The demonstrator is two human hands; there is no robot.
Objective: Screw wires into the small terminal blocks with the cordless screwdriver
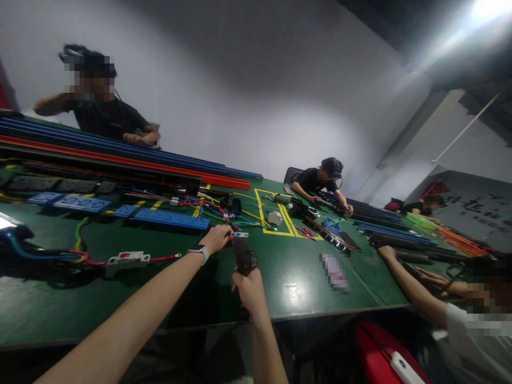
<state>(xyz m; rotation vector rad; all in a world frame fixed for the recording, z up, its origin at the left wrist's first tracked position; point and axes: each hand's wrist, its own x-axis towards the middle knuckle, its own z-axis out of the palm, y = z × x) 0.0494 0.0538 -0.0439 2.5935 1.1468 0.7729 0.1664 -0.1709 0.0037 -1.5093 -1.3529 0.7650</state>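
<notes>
My right hand [248,289] is wrapped round the grip of a dark cordless drill [244,256], whose front end points away from me across the table. Just past the drill's tip is a small white circuit breaker [241,234] with a blue part. My left hand [218,238], with a watch on the wrist, has its fingers closed at the breaker's left end. Whether the bit touches the breaker is too small to tell. To the left, another white breaker [128,261] lies on the table with red wires and a ring terminal attached.
Blue socket strips [172,217] and loose coloured wires lie beyond my left hand. Long orange [224,180] and blue rails run along the back. Yellow tape [276,233] frames a white part [275,217]; red-handled pliers [307,232] are nearby. Co-workers sit opposite and at right.
</notes>
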